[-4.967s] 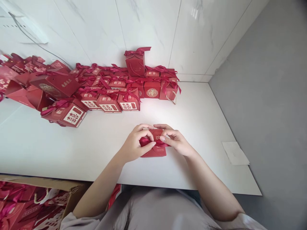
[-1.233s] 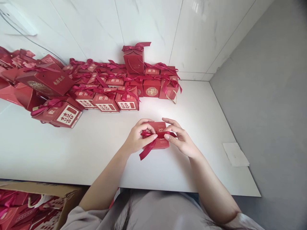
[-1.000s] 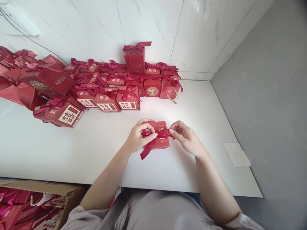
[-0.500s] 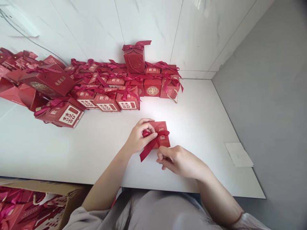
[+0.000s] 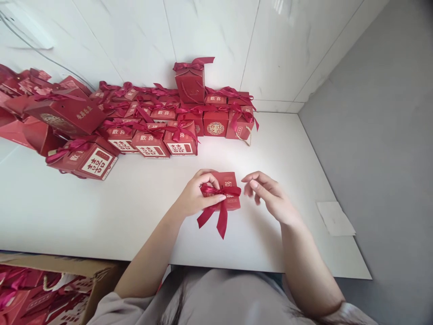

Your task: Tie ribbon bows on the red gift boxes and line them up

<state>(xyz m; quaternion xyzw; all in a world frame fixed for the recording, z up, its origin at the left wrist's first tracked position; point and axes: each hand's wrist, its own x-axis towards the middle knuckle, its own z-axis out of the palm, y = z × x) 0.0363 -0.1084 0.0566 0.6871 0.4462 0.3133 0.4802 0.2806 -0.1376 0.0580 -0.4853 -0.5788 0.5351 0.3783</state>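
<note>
A small red gift box (image 5: 232, 179) with gold characters stands on the white table in front of me. Across its top lies a dark red ribbon (image 5: 222, 220) tied in a bow, its two tails hanging down toward me. My left hand (image 5: 200, 192) grips the box from the left, thumb pressed on the knot and fingers curled over the top and far side. To the right of the box hovers my right hand (image 5: 270, 194), apart from it, with fingers loosely bent, spread and holding nothing.
Rows of ribboned red gift boxes (image 5: 149, 143) line the wall, one box (image 5: 190, 85) stacked on top. More boxes (image 5: 67, 113) crowd the left. A cardboard box (image 5: 101, 282) of red boxes sits lower left. White paper (image 5: 336, 218) lies near the table's right edge.
My right hand has let go of the ribbon area and moved up and right, its fingers opening. A second ribbon tail now hangs free. The left hand stays on the box.
</note>
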